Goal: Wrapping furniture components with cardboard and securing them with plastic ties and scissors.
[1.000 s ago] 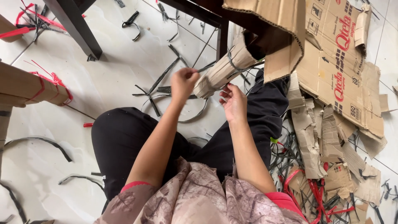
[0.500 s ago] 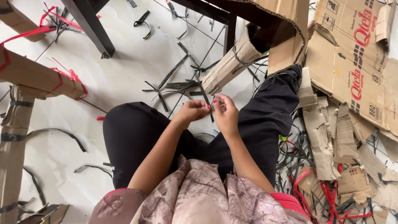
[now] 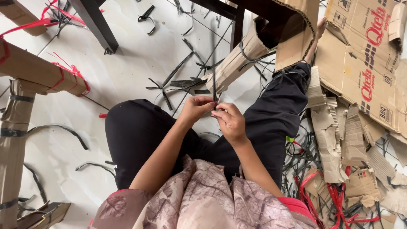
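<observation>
Seated on the pale tiled floor [image 3: 123, 72], legs in black trousers [image 3: 135, 135] spread to both sides, with the two hands brought together in front of the body. Left hand [image 3: 196, 109] closed, its grip pinching the lower end of a thin black plastic strap [image 3: 214, 74] between thumb and fingertips; right hand [image 3: 229, 121] just beside it, touching it, fingers curled and closed on the same strap end — exact hold of each finger too small to tell. Strap standing nearly upright from the hands, running up across the end of a cardboard-wrapped furniture leg [image 3: 239, 57], which lies tilted just beyond the hands and carries another black strap around it. Dark wooden frame [image 3: 95, 25] above, partly covered by a loose brown cardboard flap [image 3: 296, 29]. On the floor around the wrapped leg, many cut black strap pieces [image 3: 171, 80], scattered and crossing each other. At the left edge, more cardboard-wrapped parts [image 3: 34, 68] tied with red string [image 3: 70, 76]. At the right, a large flattened printed carton [image 3: 369, 72] and torn cardboard scraps [image 3: 339, 135], with a heap of black and red strap offcuts [image 3: 322, 191] below them — all well apart from the hands. Nearest to the camera, a brown patterned garment [image 3: 203, 199].
</observation>
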